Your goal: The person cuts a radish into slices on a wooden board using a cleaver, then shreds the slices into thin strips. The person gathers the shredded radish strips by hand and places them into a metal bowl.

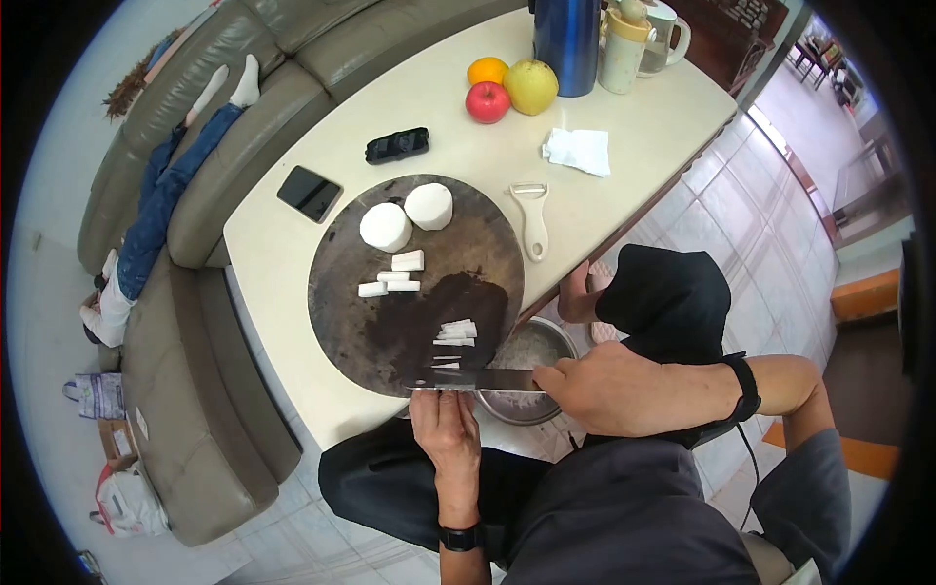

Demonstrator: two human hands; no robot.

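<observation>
My right hand [612,388] is wrapped round the handle of a kitchen knife [478,380]. Its blade lies across the near edge of a round, dark-stained cutting board [336,312]. Just below the blade, the fingers of my left hand [445,429] are pressed together on a piece of white radish, mostly hidden by fingers and blade. Thin white radish sticks [456,331] lie beyond the knife. Farther up the board are several short radish blocks [408,260] and two thick peeled radish chunks [386,227].
A peeler [533,222], phone [310,193], black packet [397,146] and tissue [577,152] lie on the table [283,263]. Fruit [531,88] and a blue flask [566,49] stand farther back. A metal basin [531,409] sits below the table edge. Someone lies on the sofa [185,429].
</observation>
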